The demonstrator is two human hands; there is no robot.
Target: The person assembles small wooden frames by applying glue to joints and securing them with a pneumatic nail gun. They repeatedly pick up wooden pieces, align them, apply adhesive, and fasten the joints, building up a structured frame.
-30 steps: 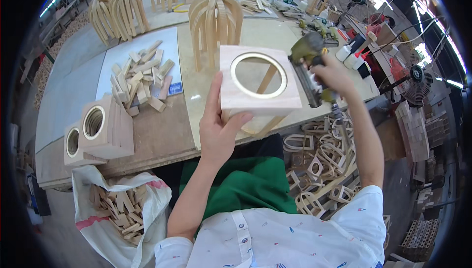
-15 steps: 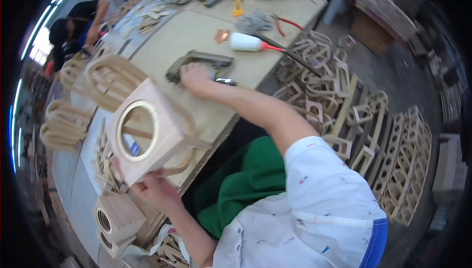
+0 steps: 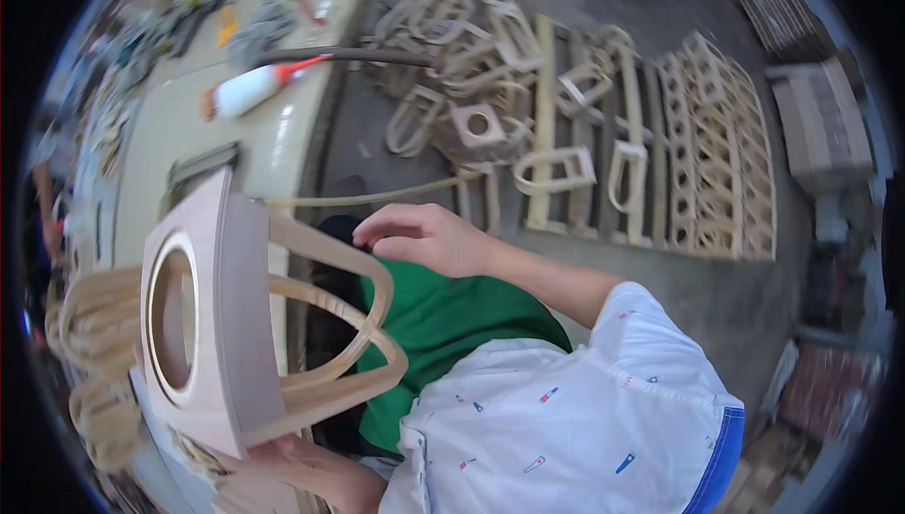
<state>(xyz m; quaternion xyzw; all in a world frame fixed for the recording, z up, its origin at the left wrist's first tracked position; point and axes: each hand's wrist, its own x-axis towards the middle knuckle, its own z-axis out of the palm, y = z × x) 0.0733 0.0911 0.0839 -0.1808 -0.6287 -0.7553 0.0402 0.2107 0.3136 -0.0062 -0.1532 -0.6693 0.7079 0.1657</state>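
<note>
Wooden frame [image 3: 250,316] (square block, round hole through its face, bent legs) is held tilted in front of the body at the table edge, hole facing left, legs pointing right. It is gripped at the lower edge by the left hand [image 3: 275,456]; most of those fingers are hidden behind the block. Right hand [image 3: 429,239] is unloaded: fingers loosely bent, nothing gripped, just beside the legs and over the green apron [image 3: 443,316]. Contact with the legs can't be confirmed.

Dark tool [image 3: 205,162] is partly blocked from view by the frame, on the table [image 3: 273,151]. Thin hose [image 3: 377,197] is strung past the table edge. White bottle [image 3: 247,90] with red nozzle is laid on its side near the grey cloth [image 3: 262,32]. Arched wooden parts [image 3: 483,140] are heaped on the floor.
</note>
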